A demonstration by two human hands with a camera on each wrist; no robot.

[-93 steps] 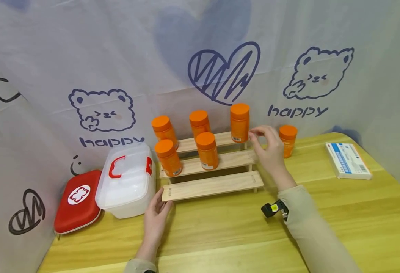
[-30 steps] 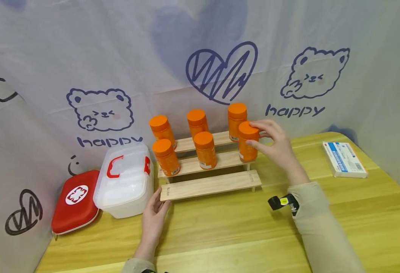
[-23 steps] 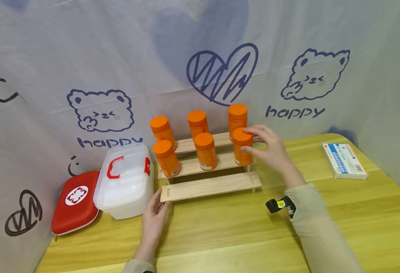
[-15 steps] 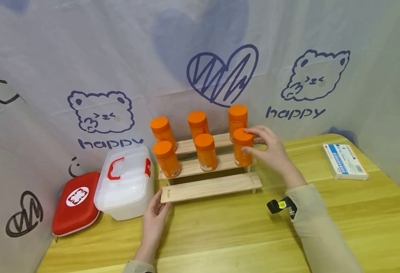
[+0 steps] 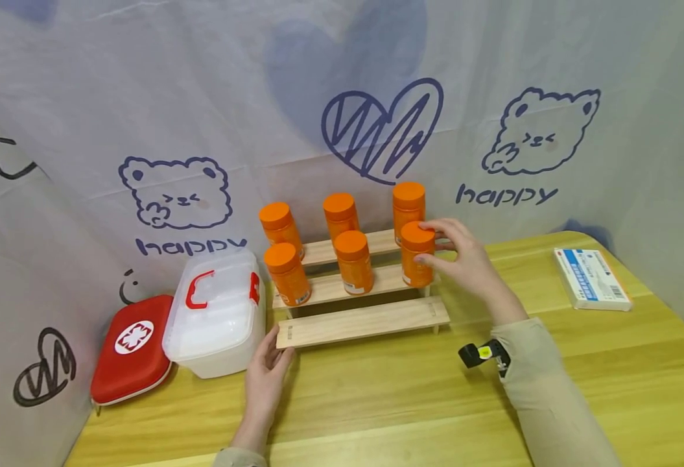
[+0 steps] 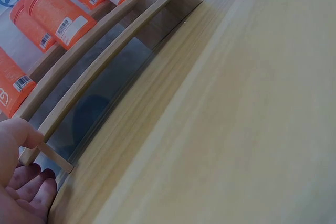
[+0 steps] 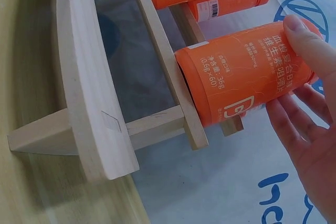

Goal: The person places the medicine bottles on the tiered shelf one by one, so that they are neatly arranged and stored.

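Note:
A three-step wooden display rack [image 5: 365, 322] stands on the table, with orange supplement bottles upright on its back and middle steps. At the right end of the middle step, my right hand [image 5: 467, 259] grips an orange bottle [image 5: 417, 263] near its cap, thumb in front and fingers behind. In the right wrist view that bottle [image 7: 236, 72] sits on the step, its base close to the front edge. My left hand [image 5: 266, 373] pinches the left end of the front step; the left wrist view has the thumb against the wood [image 6: 94, 72] and curled fingers below.
Left of the rack stands a translucent lidded box [image 5: 216, 318] with a red handle, and beside it a red first-aid case [image 5: 134, 350]. A white and blue medicine box [image 5: 592, 279] lies at the right. A printed curtain [image 5: 295, 97] hangs close behind the rack.
The right hand has let go of the back-right bottle, picked up the one from the table at the right, and lowered it onto the middle step. The left hand stays at the rack.

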